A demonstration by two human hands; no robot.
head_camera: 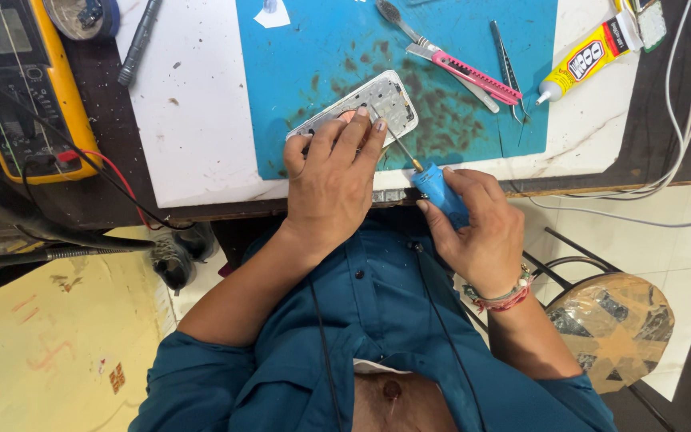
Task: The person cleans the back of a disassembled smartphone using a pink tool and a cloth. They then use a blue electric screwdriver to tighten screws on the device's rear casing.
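My left hand point(331, 180) lay flat on top of the opened phone point(369, 104), near the middle of the frame. My fingers were spread and pressed down on it. They did not wrap around it. The phone sat on the blue work mat point(457, 120), with its lower end under my fingers.

My right hand point(477, 228) was closed around the blue screwdriver point(435, 188), just right of the middle. The thin metal tip pointed up and left and met the phone beside my left fingertips.

I thought the phone was light, thin and easy to break. It looked smooth, so it could slide on the mat. The best place to hold it was by its long edges, with a flat press on top. The screwdriver looked small, hard and light, and its fat blue handle was the part to grip.

I could not see the screw under the tip. My left hand hid the lower part of the phone. The yellow meter point(17, 88) at the upper left was cut off by the edge. So was the glue tube point(589, 52) at the upper right, beside the pink knife point(473, 76).
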